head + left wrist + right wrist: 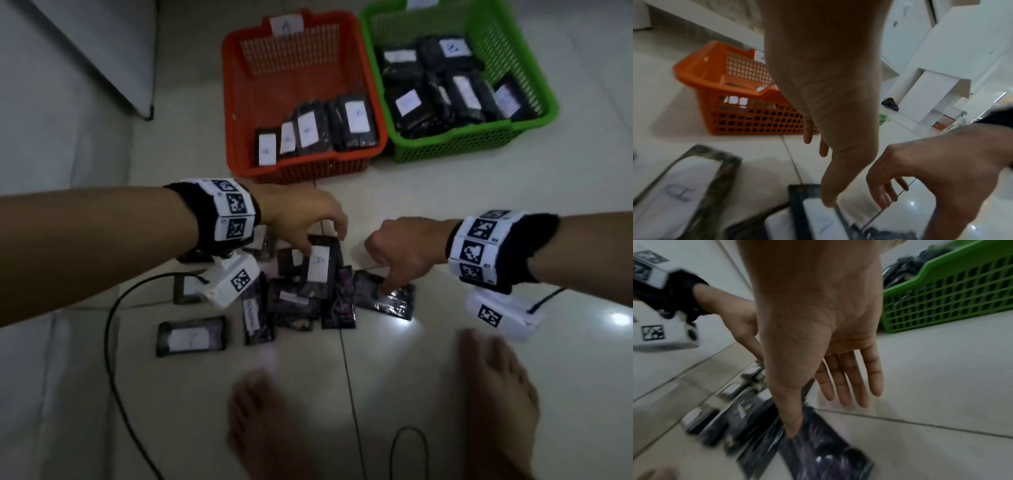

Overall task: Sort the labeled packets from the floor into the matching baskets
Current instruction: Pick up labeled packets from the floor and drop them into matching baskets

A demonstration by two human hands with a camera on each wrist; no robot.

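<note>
1. The left hand (301, 219) pinches the top edge of an A-labelled packet (320, 265), which stands tilted over the floor pile, long axis pointing toward the orange basket (236, 113) just beyond.
2. The right hand (404, 253), fingers loose, presses its thumb onto a dark packet (394, 299) lying flat on the floor; the green basket (548, 102) lies ahead on its side.

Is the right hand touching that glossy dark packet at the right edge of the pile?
Touching. In the right wrist view the right hand has its thumb tip down on the glossy dark packet, other fingers straight and off it. The head view agrees.
</note>
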